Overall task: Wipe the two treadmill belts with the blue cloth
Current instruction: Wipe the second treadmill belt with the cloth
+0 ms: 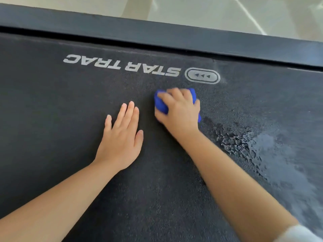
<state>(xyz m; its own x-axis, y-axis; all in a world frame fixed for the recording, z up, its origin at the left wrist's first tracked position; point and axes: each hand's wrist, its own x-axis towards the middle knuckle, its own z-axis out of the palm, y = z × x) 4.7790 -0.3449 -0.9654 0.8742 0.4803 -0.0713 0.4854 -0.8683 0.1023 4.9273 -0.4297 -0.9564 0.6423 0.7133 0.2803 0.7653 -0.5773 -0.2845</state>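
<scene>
the left hand [121, 137] lies flat on the dark textured treadmill belt [52, 119], fingers straight and close together. just beside it, the right hand [180, 110] curls around a bunched bright blue cloth [160, 105], pressing it on the belt. a wet patch [244, 145] glistens to the right. beyond, white "star trac" lettering [122, 64], then the black side rail [174, 32] and pale floor [192, 9].

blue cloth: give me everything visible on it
The blue cloth is vivid royal blue, soft-looking like microfibre, bunched into a wad. It sits on the dark treadmill belt near the white logo, mostly covered by the right hand, whose curled fingers grip it. Only its edges show; a corner pokes out by the wrist.
</scene>
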